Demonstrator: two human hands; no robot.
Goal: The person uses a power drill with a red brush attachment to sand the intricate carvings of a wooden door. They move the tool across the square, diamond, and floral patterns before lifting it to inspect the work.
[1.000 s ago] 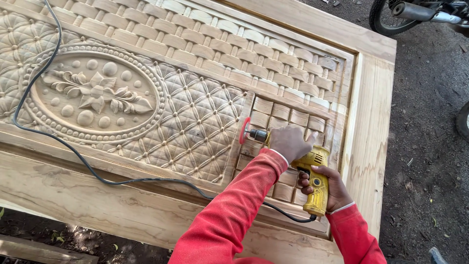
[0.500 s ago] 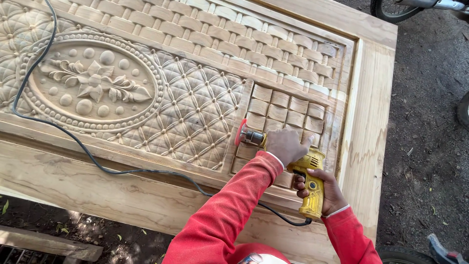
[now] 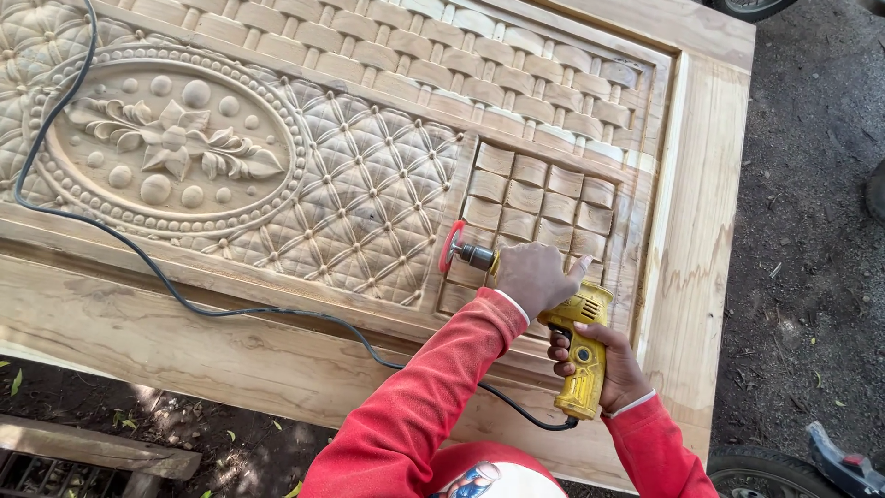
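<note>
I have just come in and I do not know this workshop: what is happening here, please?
A person in red sleeves works on a large carved wooden door panel lying flat. The right hand grips the handle of a yellow corded power drill, and the left hand presses on its front body. A red round sanding disc on the drill's tip meets the edge of the basket-weave carved section. The black power cord trails across the panel to the left.

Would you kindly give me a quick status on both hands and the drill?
Left hand clamped over yellow drill body. Right hand on its handle. Red disc at carved wooden door. Black cord trails across panel, away from disc.
</note>
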